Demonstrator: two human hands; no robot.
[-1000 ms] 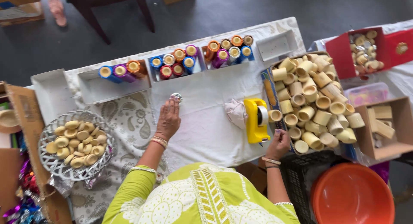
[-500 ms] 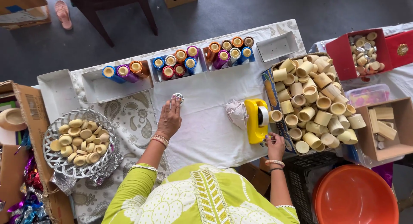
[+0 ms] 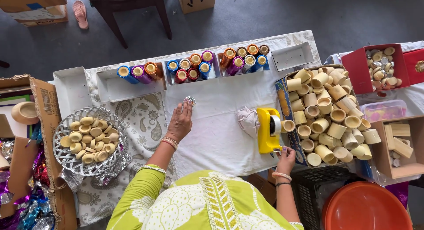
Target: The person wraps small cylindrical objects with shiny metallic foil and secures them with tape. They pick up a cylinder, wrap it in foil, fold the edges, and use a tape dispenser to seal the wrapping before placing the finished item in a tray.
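The head view looks straight down on a worktop (image 3: 221, 137) covered with a white cloth. The left hand (image 3: 180, 122) lies flat on the cloth, its fingers (image 3: 185, 110) stretched out and close together, and their tips touch a small round piece wrapped in silver foil (image 3: 190, 100). This piece sits on the cloth just below the middle white tray of coloured thread spools (image 3: 191, 69).

The right hand (image 3: 286, 158) is at the near edge of the worktop, just under the yellow plastic tape dispenser (image 3: 268, 130). Its fingers are curled at the dispenser's lower end; I cannot tell if they grip something. A crumpled pale cloth (image 3: 248, 120) lies just beside the dispenser on its left. To its right stands a cardboard box full of pale yellow short cylinders (image 3: 329, 115).

At the far left, a silver wire basket (image 3: 66, 157) holds pale round caps (image 3: 90, 137).
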